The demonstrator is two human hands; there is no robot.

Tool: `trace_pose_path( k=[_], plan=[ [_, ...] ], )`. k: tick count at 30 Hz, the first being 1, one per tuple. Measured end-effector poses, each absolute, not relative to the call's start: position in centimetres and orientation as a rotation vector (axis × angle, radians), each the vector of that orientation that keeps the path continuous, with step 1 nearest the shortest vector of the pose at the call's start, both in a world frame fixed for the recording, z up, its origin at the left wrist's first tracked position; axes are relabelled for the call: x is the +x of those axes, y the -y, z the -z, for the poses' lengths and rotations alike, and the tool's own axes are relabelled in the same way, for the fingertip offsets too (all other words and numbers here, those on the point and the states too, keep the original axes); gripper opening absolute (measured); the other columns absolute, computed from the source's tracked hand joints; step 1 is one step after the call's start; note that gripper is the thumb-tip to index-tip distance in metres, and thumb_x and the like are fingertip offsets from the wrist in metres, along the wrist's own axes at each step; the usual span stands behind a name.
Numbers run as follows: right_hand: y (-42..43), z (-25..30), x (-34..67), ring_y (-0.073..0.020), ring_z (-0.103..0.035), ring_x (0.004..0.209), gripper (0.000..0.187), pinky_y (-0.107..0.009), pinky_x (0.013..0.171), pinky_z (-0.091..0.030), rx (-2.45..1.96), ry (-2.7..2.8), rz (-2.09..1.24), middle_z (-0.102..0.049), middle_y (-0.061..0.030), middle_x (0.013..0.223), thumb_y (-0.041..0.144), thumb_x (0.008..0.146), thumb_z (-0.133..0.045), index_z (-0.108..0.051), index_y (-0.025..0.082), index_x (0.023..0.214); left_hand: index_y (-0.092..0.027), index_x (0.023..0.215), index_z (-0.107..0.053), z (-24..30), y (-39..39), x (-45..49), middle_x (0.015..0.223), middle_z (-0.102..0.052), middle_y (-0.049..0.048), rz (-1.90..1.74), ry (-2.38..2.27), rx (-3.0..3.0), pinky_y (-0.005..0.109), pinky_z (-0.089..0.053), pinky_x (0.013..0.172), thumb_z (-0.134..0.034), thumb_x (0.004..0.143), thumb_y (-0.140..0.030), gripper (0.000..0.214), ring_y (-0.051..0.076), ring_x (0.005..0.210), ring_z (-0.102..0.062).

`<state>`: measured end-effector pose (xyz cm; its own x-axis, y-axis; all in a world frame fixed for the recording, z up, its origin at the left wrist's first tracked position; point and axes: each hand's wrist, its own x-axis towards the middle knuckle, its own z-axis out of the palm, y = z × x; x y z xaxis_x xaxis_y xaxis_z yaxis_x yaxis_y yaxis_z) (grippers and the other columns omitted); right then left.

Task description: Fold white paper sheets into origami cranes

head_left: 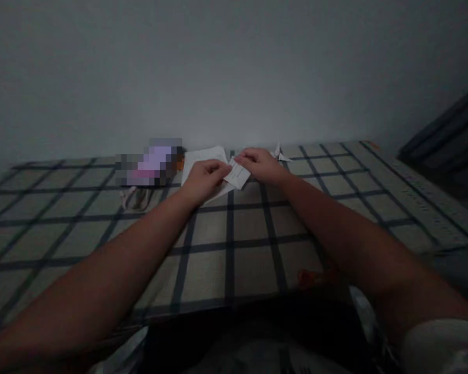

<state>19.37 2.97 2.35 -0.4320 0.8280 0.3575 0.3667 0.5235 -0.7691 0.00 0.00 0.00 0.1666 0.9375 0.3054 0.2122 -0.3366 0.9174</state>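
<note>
Between my two hands is a small folded piece of white paper (pixel 238 177), tilted, with faint print on it. My left hand (pixel 206 179) pinches its left corner between thumb and fingers. On the upper right edge, the fingers and thumb of my right hand (pixel 262 164) are closed on the same paper. Printed white sheets (pixel 205 155) lie under and behind my left hand, partly covered by it. Just past my right hand rests a folded paper crane (pixel 281 154), its near side partly hidden.
A checked cloth (pixel 249 265) covers the table. At the left lies a blurred-out purple item (pixel 154 161) with a pale cord (pixel 135 199) by it. Something orange-red (pixel 310 278) sits near the front edge. A plain wall (pixel 234 72) rises behind, and dark striped fabric (pixel 448 124) is at right.
</note>
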Motion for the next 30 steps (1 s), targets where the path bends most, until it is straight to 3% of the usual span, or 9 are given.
trace_pose_path(
  k=[4,11,20,30],
  plan=[
    [-3.33,-1.69,19.47,-0.0122,-0.047,0.067,0.032,-0.026,0.061,-0.034,-0.928,1.990,-0.711,-0.053,0.0007,0.067,0.044,0.089,-0.056,-0.058,0.016,0.073,-0.015,0.073,-0.071,0.08,-0.14,0.04,0.060,-0.060,-0.0002,-1.221,-1.067,1.639,0.023,-0.034,0.052,-0.074,0.075,-0.045,0.030,0.010,0.055,-0.048],
    [-3.35,-1.59,19.64,-0.0127,-0.052,0.068,0.035,-0.025,0.060,-0.038,-0.873,1.952,-0.957,-0.059,-0.0013,0.071,0.048,0.089,-0.055,-0.061,0.015,0.077,-0.014,0.074,-0.073,-0.15,0.13,0.21,0.059,-0.062,0.0006,-1.190,-1.038,1.624,0.022,-0.032,0.049,-0.076,0.073,-0.044,0.030,0.009,0.051,-0.047],
    [-3.14,-1.32,19.19,-0.0130,-0.052,0.069,0.029,-0.026,0.062,-0.036,-0.916,2.003,-0.621,-0.060,-0.0017,0.071,0.039,0.090,-0.054,-0.061,0.015,0.075,-0.015,0.073,-0.074,0.18,-0.17,0.11,0.057,-0.061,0.0015,-1.183,-1.133,1.597,0.023,-0.032,0.047,-0.075,0.073,-0.044,0.029,0.011,0.048,-0.048],
    [-3.36,-1.46,19.41,-0.0131,-0.054,0.069,0.028,-0.026,0.062,-0.038,-0.904,1.989,-0.749,-0.063,-0.0025,0.073,0.039,0.088,-0.057,-0.066,0.014,0.079,-0.015,0.073,-0.073,-0.26,0.17,0.17,0.057,-0.060,0.0001,-1.175,-1.153,1.710,0.023,-0.034,0.050,-0.072,0.075,-0.043,0.028,0.011,0.052,-0.049]
  ],
)
